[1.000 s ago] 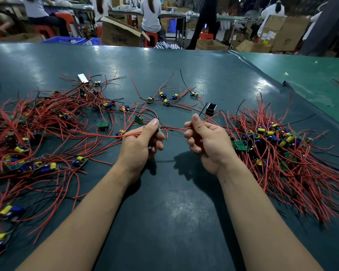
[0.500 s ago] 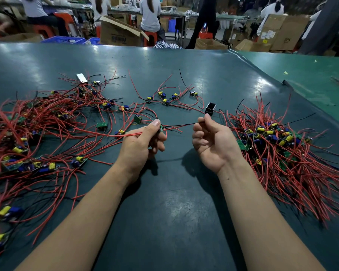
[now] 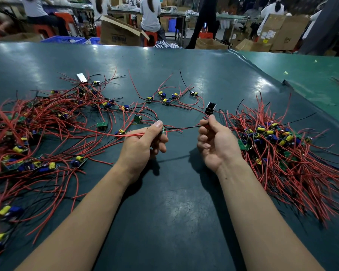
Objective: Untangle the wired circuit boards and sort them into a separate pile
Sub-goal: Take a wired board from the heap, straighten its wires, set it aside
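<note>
My left hand (image 3: 143, 143) grips a small green circuit board (image 3: 162, 130) between thumb and fingers, with its red wire trailing left. A thin black wire (image 3: 184, 127) runs from that board to my right hand (image 3: 213, 141), which pinches its end between thumb and forefinger. The wire is stretched nearly straight between the two hands. A big tangled heap of red-wired boards (image 3: 37, 133) covers the left of the dark green table (image 3: 174, 202). A second pile of wired boards (image 3: 278, 149) lies at the right, just past my right hand.
A few loose boards with wires (image 3: 164, 98) lie at the centre back. A small black ribbed block (image 3: 211, 108) sits beyond my right hand, a silver flat piece (image 3: 82, 77) at the back left. People, cartons and blue crates stand behind the table.
My right hand has moved right and away from my left hand, drawing the black wire out straight. My left hand has stayed where it was with the board.
</note>
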The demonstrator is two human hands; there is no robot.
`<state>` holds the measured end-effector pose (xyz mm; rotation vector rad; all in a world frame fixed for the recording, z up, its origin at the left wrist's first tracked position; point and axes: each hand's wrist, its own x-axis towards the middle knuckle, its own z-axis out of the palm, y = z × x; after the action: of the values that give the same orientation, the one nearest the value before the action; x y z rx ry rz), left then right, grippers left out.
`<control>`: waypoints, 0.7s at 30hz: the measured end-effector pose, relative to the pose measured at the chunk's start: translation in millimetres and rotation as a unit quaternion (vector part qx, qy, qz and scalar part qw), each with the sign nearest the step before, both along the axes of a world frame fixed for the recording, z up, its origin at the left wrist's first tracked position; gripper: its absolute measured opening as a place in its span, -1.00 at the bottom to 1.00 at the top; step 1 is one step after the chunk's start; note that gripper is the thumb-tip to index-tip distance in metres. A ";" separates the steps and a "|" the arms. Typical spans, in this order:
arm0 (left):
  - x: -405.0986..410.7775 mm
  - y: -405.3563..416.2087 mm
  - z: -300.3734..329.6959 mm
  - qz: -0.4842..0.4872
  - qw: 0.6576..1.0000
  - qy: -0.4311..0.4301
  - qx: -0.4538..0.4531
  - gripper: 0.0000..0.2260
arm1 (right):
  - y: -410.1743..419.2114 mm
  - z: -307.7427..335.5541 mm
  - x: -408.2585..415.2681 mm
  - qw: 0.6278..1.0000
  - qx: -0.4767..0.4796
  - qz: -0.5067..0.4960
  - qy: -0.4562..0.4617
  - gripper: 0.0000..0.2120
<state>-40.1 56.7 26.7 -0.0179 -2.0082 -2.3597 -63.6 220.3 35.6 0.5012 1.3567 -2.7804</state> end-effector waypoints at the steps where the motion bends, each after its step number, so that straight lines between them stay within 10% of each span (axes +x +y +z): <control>1: -0.7 -0.5 -0.1 0.005 1.000 -0.005 0.008 -0.68 | 1.0 -0.3 -0.8 1.000 -0.006 -0.017 -0.001 -0.68; 6: -7.2 -8.6 2.0 0.062 0.992 -0.022 0.108 -0.71 | 13.9 3.4 -3.4 0.994 -0.080 -0.071 0.010 -0.66; 14: -3.9 -0.7 -1.1 0.039 0.999 0.005 0.031 -0.64 | -31.6 -1.4 15.8 0.973 0.142 0.175 0.045 -0.77; 21: -2.9 1.1 0.1 0.030 0.998 0.011 0.051 -0.67 | -26.6 0.4 12.9 0.984 0.120 0.064 0.113 -0.78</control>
<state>-43.0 57.8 26.8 0.0195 -1.8490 -2.4095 -50.7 193.7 36.0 0.0952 1.7156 -2.6492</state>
